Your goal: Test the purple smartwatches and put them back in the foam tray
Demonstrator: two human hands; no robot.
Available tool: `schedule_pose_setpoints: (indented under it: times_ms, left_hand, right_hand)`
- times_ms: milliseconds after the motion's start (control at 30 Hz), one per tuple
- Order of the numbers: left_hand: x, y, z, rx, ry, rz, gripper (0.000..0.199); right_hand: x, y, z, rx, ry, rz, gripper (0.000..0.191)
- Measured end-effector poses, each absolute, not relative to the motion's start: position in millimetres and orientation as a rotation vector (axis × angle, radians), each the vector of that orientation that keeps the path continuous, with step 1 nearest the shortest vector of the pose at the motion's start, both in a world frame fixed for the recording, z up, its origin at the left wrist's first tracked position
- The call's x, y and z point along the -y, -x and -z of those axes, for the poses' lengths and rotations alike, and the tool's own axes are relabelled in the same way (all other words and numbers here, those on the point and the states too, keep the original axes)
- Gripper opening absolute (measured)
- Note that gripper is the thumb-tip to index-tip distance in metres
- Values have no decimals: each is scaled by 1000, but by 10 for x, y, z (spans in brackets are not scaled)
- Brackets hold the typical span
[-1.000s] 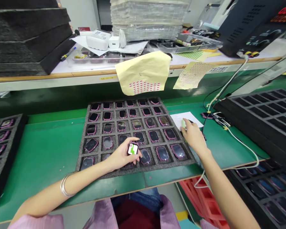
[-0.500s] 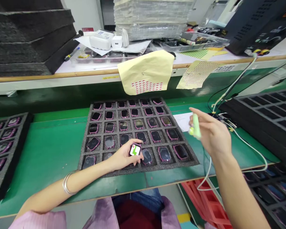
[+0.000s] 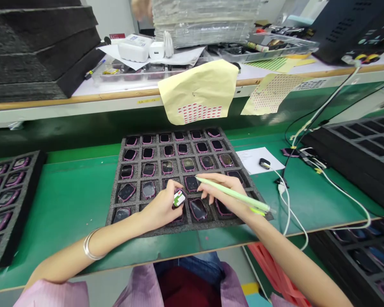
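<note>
My left hand [image 3: 161, 209] is closed around a small watch [image 3: 179, 198] whose lit screen shows white and green. It is over the lower middle of a grey foam tray [image 3: 132, 218] filled with purple-rimmed watches. In my right hand [image 3: 225, 192] is a light green pen [image 3: 232, 193], its thin end pointing left toward the lit watch without touching it. The pen's thicker end lies over my right wrist. My right hand covers some watches in the tray's lower right part.
Another watch tray [image 3: 22, 204] sits at the left. At the right are a white paper [image 3: 252, 164], a black charger [image 3: 264, 163] with a white cable, and a dark slotted tray [image 3: 345, 136]. Yellow sheets [image 3: 200, 91] hang from the shelf edge, under stacked clear trays [image 3: 208, 21].
My right hand has come left and down from beside the tray to over it, with the pen turned toward the lit watch. My left hand has tilted that watch.
</note>
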State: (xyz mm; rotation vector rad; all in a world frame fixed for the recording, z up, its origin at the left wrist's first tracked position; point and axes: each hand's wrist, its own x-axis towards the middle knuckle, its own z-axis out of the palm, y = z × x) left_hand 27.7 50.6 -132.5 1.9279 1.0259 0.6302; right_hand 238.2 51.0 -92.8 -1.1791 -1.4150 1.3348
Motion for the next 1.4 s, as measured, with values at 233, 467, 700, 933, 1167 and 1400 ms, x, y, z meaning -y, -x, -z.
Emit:
schedule_pose_setpoints:
  times_ms: [233, 467, 700, 933, 1167, 1400]
  left_hand:
    - [-555, -246, 1297, -967, -2083, -560, 41]
    - [-549, -267, 1294, -1026, -1975, -570, 30]
    - [-594, -274, 1252, -1022, -1943, -541, 25]
    - [-597, -282, 1270, -1032, -1945, -555, 26]
    - [-608, -275, 1257, -1058, -1981, -537, 24]
    - [-601, -271, 1260, -1042, -1979, -548, 25]
  right_hand:
    - [-560, -2265, 1069, 1498, 1233, -1296, 17]
    - [-681, -2076, 1260, 1502, 1200, -1288, 14]
    - [-670, -2057, 1318, 1501, 1233, -1201, 23]
    - [-657, -2059, 1313, 1531, 1238, -1184, 22]
    - [-658, -2046, 1352, 1486, 1257, -1184, 20]
    - [-639, -2074, 1306, 1385, 1247, -1235, 30]
